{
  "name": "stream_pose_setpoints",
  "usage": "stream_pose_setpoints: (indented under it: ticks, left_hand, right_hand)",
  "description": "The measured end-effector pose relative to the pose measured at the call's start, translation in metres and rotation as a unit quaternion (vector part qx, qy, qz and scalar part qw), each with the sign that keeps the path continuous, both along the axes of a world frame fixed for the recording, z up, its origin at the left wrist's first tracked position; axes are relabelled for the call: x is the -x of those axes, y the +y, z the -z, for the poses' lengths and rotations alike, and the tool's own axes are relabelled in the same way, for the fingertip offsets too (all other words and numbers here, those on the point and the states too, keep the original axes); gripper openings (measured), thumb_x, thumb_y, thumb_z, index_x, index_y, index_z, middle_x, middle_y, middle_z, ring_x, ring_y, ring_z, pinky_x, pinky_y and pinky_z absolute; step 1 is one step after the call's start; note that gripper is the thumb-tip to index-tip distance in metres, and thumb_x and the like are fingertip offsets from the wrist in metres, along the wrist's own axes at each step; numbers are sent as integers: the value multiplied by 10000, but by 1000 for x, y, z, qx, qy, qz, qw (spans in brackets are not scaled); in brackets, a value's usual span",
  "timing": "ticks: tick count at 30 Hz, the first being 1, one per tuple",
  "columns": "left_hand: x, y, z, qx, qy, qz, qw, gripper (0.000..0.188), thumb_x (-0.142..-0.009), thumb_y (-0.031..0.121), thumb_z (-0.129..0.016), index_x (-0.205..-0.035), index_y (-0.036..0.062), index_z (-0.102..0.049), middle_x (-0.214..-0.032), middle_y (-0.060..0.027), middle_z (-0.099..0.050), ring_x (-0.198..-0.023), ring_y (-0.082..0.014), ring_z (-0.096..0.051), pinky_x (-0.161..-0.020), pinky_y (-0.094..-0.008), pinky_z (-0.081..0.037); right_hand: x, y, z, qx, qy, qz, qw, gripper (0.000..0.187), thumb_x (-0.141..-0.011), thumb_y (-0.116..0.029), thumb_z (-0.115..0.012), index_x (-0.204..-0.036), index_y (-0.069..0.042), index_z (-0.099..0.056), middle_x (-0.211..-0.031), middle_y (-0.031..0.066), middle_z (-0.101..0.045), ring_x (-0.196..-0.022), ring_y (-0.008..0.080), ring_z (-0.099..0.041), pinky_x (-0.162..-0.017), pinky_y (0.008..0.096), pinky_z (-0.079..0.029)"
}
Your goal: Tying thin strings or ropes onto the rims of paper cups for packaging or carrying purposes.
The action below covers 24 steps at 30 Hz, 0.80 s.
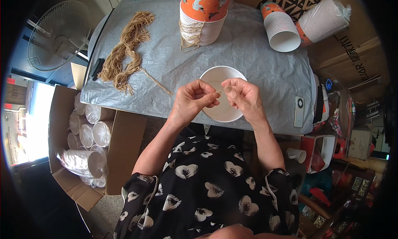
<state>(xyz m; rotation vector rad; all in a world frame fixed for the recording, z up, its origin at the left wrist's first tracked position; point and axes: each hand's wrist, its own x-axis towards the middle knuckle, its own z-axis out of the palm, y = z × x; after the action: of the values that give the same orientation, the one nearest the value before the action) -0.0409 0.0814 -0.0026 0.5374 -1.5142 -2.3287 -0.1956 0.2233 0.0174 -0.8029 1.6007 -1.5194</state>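
My left hand (194, 101) and my right hand (245, 98) meet fingertip to fingertip above a white paper tub (223, 117). Both are closed in a pinch on a short end of thin tan twine that shows between them. A faint ring of twine seems to lie inside the tub, partly hidden by my fingers. Beyond my hands stands a stack of orange-patterned paper tubs (203, 8), with several loops of twine (191, 33) draped down its left side. A loose hank of tan twine (124, 52) lies to the left on the grey-covered table (166, 64).
More stacked tubs (282, 30) lie at the back right, one stack wrapped in plastic. A phone-like white device (299, 111) is near the right edge. Left below the table, an open carton (126, 149) holds several wrapped cup stacks. A fan (59, 35) stands at far left.
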Motion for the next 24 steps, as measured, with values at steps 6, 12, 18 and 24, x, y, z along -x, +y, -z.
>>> stream_pose_setpoints:
  ticks: [6, 12, 18, 24]
  left_hand:
    - [1, 1, 0, 12, -1, 1, 1000, 103, -952, 72, -739, -987, 18, -658, -921, -70, -743, -822, -127, -729, -709, -239, -568]
    - [-3, -1, -1, -32, 23, 13, 999, 173, -964, 82, -719, -1103, 13, -642, -989, -85, -758, -821, -128, -728, -718, -244, -566]
    - [-4, -1, 0, -44, 36, 30, 998, 348, -1000, -1, -595, -1337, -33, -513, -1084, -129, -756, -802, -146, -732, -720, -263, -600]
    - [-2, 1, -5, -38, 31, 46, 998, 432, -1010, -6, -558, -1427, -37, -449, -1109, -122, -754, -785, -140, -726, -719, -268, -604]
  right_hand:
    - [-5, -4, 3, 28, 47, -13, 998, 190, -978, -183, -719, -1033, -1, -717, -713, -58, -607, -576, 2, -441, -514, 183, -325]
    - [-3, -4, 3, 28, 16, -10, 999, 133, -1001, -133, -684, -1026, -9, -726, -729, -68, -623, -631, -9, -454, -568, 185, -363]
    - [-7, -7, 4, 44, 48, 23, 998, 146, -997, -152, -690, -1016, -10, -717, -733, -59, -628, -587, -11, -435, -521, 176, -326]
    - [-10, -7, 2, 73, 95, 57, 991, 146, -1012, -146, -673, -1004, -6, -714, -741, -82, -615, -618, -22, -435, -551, 170, -334]
